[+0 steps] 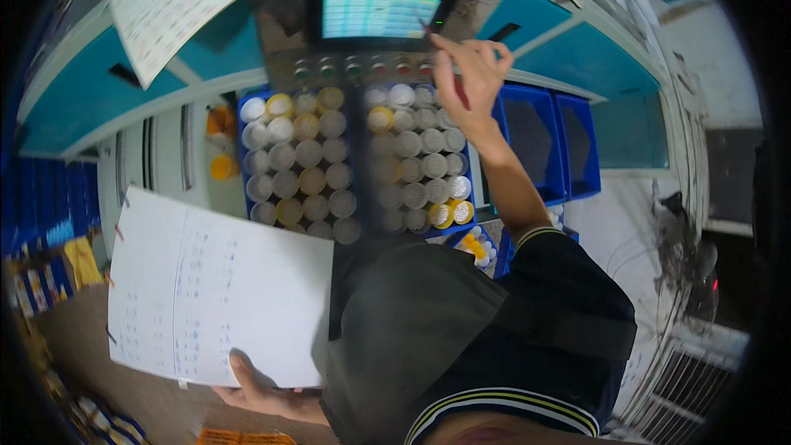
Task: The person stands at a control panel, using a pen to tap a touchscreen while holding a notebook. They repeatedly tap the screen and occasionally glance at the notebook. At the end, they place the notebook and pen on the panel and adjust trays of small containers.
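My left hand (257, 395) grips the lower edge of a wide notebook (206, 305) with handwritten columns, thumb on the page and fingers underneath. Small dark and red marks, like clips or ties, line its left edge. My right hand (474, 78) reaches forward, closed on a red pen (462, 94) whose body shows below the palm. The pen's dark tip points at the lower right corner of a lit touchscreen (375, 16). Whether the tip touches the screen I cannot tell.
Below the screen runs a row of red and green buttons (354, 66). Blue trays hold many round tubs (311, 152), some yellow-rimmed. More blue bins (527, 128) stand right. A hanging paper sheet (189, 0) covers the upper left. An orange bottle (221, 124) stands beside the trays.
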Demonstrator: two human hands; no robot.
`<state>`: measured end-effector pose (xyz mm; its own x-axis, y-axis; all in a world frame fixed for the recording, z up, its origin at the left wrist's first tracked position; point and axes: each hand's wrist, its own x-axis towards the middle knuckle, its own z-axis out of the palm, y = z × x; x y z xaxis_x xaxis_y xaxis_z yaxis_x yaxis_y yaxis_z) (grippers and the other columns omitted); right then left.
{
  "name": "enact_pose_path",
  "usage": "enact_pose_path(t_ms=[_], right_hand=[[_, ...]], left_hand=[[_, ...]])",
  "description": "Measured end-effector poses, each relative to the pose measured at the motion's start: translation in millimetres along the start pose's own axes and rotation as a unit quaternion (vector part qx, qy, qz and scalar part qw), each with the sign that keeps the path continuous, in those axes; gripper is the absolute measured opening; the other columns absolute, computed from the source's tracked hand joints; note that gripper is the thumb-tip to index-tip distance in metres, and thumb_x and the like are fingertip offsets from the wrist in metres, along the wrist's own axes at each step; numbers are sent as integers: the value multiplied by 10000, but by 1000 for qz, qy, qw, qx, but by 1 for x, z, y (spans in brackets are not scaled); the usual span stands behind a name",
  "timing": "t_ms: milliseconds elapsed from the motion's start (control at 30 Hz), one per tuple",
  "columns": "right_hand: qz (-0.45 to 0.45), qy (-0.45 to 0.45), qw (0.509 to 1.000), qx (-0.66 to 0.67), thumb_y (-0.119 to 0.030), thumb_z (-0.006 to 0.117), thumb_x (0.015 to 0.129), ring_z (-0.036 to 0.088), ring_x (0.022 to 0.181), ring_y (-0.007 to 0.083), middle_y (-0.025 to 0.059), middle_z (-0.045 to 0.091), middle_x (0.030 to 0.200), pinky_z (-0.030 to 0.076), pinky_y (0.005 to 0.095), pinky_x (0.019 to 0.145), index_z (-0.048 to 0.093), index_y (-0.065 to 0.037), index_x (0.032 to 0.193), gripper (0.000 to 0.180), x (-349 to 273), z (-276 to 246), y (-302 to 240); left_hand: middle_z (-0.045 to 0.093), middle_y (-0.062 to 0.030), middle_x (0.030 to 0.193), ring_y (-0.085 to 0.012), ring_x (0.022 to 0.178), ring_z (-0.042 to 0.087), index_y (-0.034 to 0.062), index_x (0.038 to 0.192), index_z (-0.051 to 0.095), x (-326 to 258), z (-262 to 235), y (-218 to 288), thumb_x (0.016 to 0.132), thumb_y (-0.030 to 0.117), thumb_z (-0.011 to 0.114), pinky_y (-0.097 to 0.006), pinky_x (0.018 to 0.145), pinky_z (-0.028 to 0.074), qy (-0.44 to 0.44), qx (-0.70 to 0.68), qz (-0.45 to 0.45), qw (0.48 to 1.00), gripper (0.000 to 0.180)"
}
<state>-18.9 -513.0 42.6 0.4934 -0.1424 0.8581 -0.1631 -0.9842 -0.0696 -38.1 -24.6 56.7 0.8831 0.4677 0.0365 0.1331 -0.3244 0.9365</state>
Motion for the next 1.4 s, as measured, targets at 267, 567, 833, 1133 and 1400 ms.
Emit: enact_pose_path(t_ms=[267,567,833,1133,1400], right_hand=[[15,3,1000,-1,-73,769,846,659,846,195,23,716,821,342,458,982,792,-100,1060,217,6,2,-3],[-16,-26,999,15,-72,768,854,656,857,199,6,721,841,353,479,967,789,-95,1084,232,3,8,-4],[8,-46,999,8,-54,771,836,662,852,211,21,709,823,358,471,943,781,-92,1048,215,-14,8,-3],[17,-31,999,-2,-49,767,823,666,842,206,34,712,824,364,471,943,787,-85,1020,201,-19,5,1],[-4,-23,1000,11,-60,781,825,652,837,195,8,709,819,375,455,931,782,-85,1058,234,-10,5,-6]], left_hand=[[728,-168,1213,-257,1148,699,29,1393,620,6,-6,-3,884,380,775,-492,1006,569,8,60,-9,998,637],[718,-145,1171,-204,1124,687,43,1315,626,3,-1,3,927,351,756,-491,971,524,9,49,19,999,512],[746,-154,1193,-235,1087,721,44,1372,644,3,-3,-1,870,435,782,-509,979,566,20,45,-10,999,652],[746,-155,1189,-235,1102,715,50,1384,633,1,2,5,871,424,769,-532,990,558,36,63,-16,997,649],[752,-144,1162,-240,1081,724,65,1371,644,3,0,3,866,440,767,-540,983,567,27,48,-21,998,641]])
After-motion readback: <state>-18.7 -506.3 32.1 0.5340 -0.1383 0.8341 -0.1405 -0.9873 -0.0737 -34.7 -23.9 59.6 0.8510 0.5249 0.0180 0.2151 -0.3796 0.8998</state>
